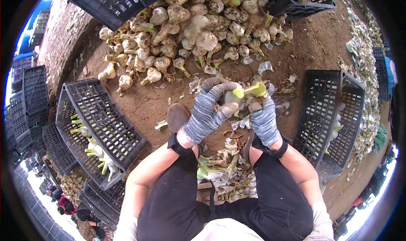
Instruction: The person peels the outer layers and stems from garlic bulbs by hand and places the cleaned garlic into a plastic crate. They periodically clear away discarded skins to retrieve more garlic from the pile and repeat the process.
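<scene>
My left hand (207, 112), in a grey knitted glove with bare-looking, dirt-stained fingertips, is closed around a pale garlic bulb (231, 98) whose cut stem end is yellow-green. Beside it, my right hand (264, 119), gloved the same way, pinches a yellow-green piece of garlic stalk or husk (256, 89). The two hands are close together above the dirt floor, between my knees. Part of the bulb is hidden by my left fingers. Below my hands lies a litter of husks and stalk pieces (228, 177) between my feet.
A big heap of soil-covered garlic bulbs (169, 51) lies ahead. Black plastic crates stand left (105, 127) and right (317, 114), with trimmed garlic (99, 150) in the left one. Two more crates (114, 4) border the heap. Peel litter (366, 76) lines the far right.
</scene>
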Available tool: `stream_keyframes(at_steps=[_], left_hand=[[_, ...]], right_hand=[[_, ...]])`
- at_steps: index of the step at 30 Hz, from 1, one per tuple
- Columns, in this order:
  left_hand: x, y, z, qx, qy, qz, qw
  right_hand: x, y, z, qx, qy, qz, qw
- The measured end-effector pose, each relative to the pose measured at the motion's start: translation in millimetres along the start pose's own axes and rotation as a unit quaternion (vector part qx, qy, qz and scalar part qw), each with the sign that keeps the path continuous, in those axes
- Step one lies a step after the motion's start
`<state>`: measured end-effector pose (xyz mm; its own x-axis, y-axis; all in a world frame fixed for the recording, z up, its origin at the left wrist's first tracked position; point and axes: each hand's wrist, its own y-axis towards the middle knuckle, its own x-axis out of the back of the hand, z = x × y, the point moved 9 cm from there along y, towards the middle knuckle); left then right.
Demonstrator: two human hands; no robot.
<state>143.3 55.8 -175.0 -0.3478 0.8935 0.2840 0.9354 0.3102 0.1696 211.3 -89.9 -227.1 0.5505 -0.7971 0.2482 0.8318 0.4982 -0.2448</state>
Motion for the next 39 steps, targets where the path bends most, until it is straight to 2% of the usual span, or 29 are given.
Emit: stream_keyframes(at_steps=[2,3,5,6,8,10,12,13,14,16,17,18,20,21,22,24,25,26,27,28,30,31,32,33,34,35,36,38,39], left_hand=[[4,-1,5,0.015,0.014,-0.045,0.999],[3,-2,10,0.015,0.014,-0.044,0.999],[0,-4,38,0.12,-0.007,-0.028,0.992],[-1,-3,39,0.121,-0.008,-0.028,0.992],[-1,0,37,0.12,-0.019,-0.022,0.992],[4,6,27,0.096,-0.004,-0.003,0.995],[-6,0,41,0.199,-0.098,0.088,0.971],[-8,-6,48,0.244,-0.183,0.092,0.948],[-6,-7,48,0.244,-0.183,0.093,0.948],[-8,-5,35,0.181,-0.252,0.125,0.942],[-15,-6,37,0.197,-0.329,0.164,0.909],[-15,-7,39,0.197,-0.329,0.165,0.909],[-19,-15,57,0.294,-0.515,0.093,0.8],[-23,-24,72,0.338,-0.546,0.065,0.764],[-25,-30,76,0.336,-0.545,0.065,0.766],[-37,-57,95,0.424,-0.622,-0.006,0.658],[-45,-64,102,0.417,-0.673,-0.004,0.611],[-50,-71,113,0.418,-0.672,-0.003,0.612],[-54,-71,113,0.412,-0.696,-0.017,0.587],[-57,-72,113,0.405,-0.721,-0.032,0.562],[-56,-76,114,0.423,-0.717,-0.051,0.552],[-57,-76,115,0.45,-0.702,-0.057,0.548],[-58,-77,116,0.477,-0.687,-0.064,0.544],[-54,-69,108,0.463,-0.694,-0.052,0.548],[-50,-60,101,0.448,-0.701,-0.04,0.553],[-49,-63,111,0.48,-0.679,-0.111,0.544],[-48,-68,120,0.507,-0.654,-0.182,0.531],[-48,-67,122,0.511,-0.635,-0.2,0.544],[-44,-69,125,0.518,-0.613,-0.215,0.556]], right_hand=[[-1,-2,5,-0.029,-0.013,0.004,0.999],[-4,-4,-1,-0.012,-0.052,0.0,0.999],[-5,-5,1,0.055,-0.146,0.005,0.988],[-2,-2,10,0.053,-0.146,0.006,0.988],[-2,2,40,0.127,-0.141,0.003,0.982],[1,3,34,0.096,-0.135,0.008,0.986],[4,9,11,-0.027,-0.108,0.033,0.993],[7,10,4,-0.039,-0.064,0.023,0.997],[9,12,1,-0.04,-0.062,0.022,0.997],[1,15,-19,-0.135,0.147,0.054,0.978],[-12,18,-26,-0.13,0.202,0.096,0.966],[-19,11,-15,-0.191,0.163,0.132,0.959],[-26,9,-40,-0.187,0.087,0.142,0.968],[-32,4,-35,-0.179,0.088,0.164,0.966],[-33,-3,-27,-0.192,0.025,0.183,0.964],[-40,-13,-43,-0.185,-0.118,0.229,0.948],[-44,-19,-57,-0.186,-0.116,0.228,0.949],[-47,-18,-60,-0.103,-0.134,0.211,0.963],[-49,-16,-42,-0.019,-0.151,0.192,0.969],[-46,-17,-37,-0.019,-0.151,0.191,0.97],[-52,-25,-21,-0.012,-0.163,0.272,0.948],[-59,-36,-20,0.017,-0.105,0.307,0.946],[-67,-49,-20,0.03,-0.085,0.363,0.928],[-75,-64,-20,0.04,-0.062,0.418,0.906],[-75,-77,10,0.047,-0.101,0.501,0.858],[-77,-81,13,-0.031,0.033,0.527,0.848],[-62,-73,21,-0.042,0.042,0.539,0.84],[-43,-53,33,-0.06,0.092,0.535,0.838],[-33,-44,31,0.03,-0.017,0.545,0.838]])
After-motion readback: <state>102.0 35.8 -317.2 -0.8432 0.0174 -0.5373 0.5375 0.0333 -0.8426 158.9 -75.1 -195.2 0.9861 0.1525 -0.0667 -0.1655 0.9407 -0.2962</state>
